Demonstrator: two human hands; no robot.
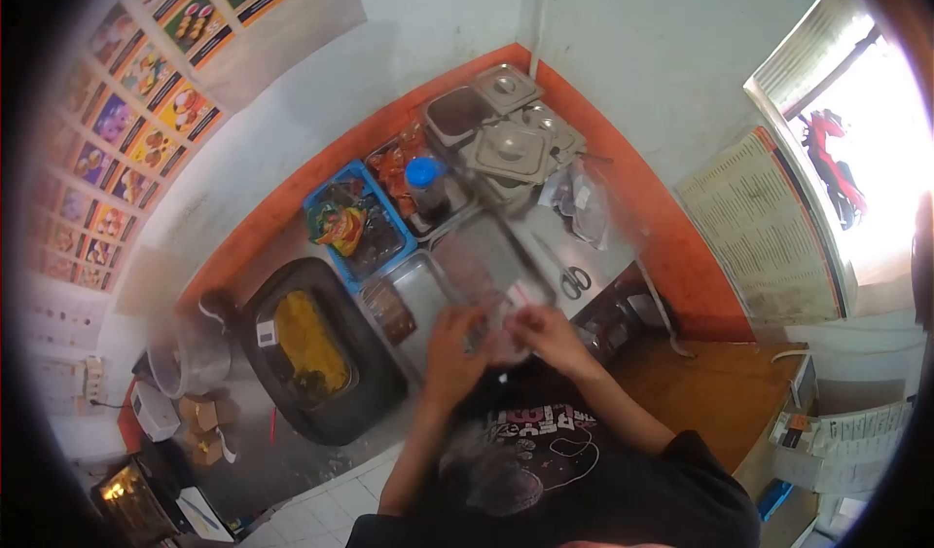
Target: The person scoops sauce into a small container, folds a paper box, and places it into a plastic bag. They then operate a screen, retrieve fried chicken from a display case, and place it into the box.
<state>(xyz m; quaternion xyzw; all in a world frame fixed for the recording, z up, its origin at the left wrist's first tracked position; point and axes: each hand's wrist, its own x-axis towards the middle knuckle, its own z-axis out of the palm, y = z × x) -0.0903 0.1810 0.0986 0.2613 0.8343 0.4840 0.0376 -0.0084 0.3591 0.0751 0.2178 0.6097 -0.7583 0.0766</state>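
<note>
In front of my chest, both hands are at a clear plastic bag (506, 346) with a white and red strip at its upper edge. My left hand (452, 355) has its fingers bent in around the bag's left side. On the right side, my right hand (547, 338) pinches the bag near the strip. What lies inside the bag is too blurred to make out. Just beyond my hands are a metal tray (482, 246) and, to its left, another tray (413, 295) with a brown item. Black-handled scissors (574, 280) lie on the counter to the right.
Lidded steel pans (511, 149) stand in the back corner. A blue crate (384, 241) with a colourful packet and a blue-lidded jar (425, 180) are farther left. Near the left side sits a black tub (365, 397) with yellow contents. A wooden surface (710, 387) extends right.
</note>
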